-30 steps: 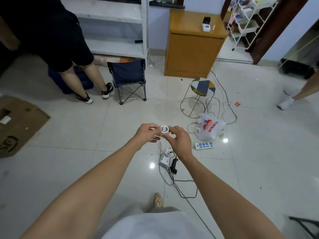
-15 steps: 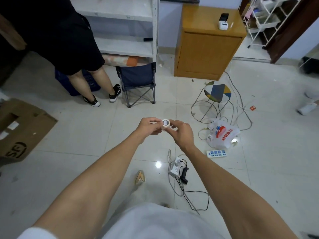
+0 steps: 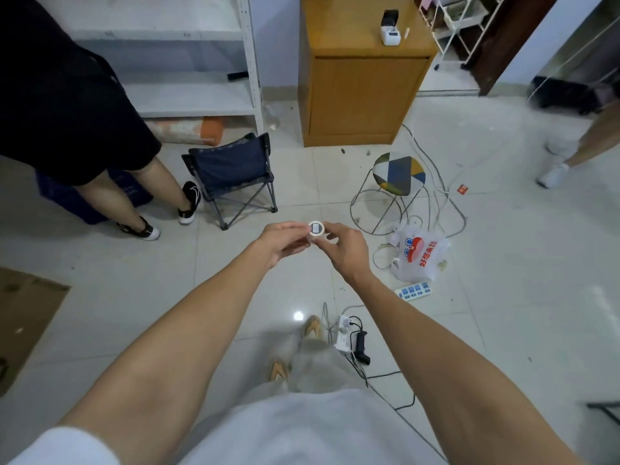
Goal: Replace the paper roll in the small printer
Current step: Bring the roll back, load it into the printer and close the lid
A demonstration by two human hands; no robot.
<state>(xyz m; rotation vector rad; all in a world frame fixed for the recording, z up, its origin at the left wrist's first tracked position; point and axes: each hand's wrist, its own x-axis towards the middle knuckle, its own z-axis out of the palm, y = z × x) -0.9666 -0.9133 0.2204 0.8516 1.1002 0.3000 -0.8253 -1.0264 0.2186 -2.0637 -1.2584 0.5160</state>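
A small white paper roll [image 3: 316, 230] with a grey label on its end is held out in front of me at chest height, over the tiled floor. My left hand [image 3: 285, 245] pinches its left side and my right hand [image 3: 344, 248] grips its right side and underside. The small white printer [image 3: 391, 26], its black lid raised, stands on top of a wooden cabinet [image 3: 362, 95] against the far wall, well beyond my hands.
Between me and the cabinet stand a folding camp chair [image 3: 235, 176] and a round stool [image 3: 399, 174], with loose cables, a plastic bag [image 3: 419, 255] and power strips [image 3: 414, 292] on the floor. One person stands at left [image 3: 67, 112], another's leg shows at right [image 3: 570, 156]. Cardboard [image 3: 23, 313] lies far left.
I have walked forward, so the cabinet and printer are nearer and the power strip has passed towards my feet. Both hands keep hold of the roll.
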